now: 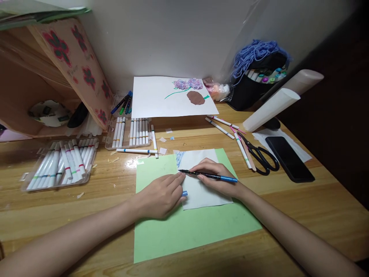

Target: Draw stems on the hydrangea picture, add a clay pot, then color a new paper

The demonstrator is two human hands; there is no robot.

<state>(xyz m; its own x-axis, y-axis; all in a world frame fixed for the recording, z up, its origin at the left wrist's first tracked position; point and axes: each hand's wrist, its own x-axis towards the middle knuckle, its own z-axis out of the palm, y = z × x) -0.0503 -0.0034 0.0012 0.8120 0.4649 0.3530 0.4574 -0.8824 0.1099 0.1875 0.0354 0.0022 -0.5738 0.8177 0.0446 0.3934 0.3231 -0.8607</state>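
My right hand grips a black pen with a blue end, its tip near the left edge of a white paper. Blue strokes mark that paper's upper left corner. Under it lies a larger green sheet. Pressing on the paper's left edge, my left hand has its fingers curled around a blue cap, which pokes out beside them.
Marker trays stand at left, loose markers and paper scraps behind the green sheet. A drawing leans at the back. Scissors, a phone, a white roll and a black pen holder are at right.
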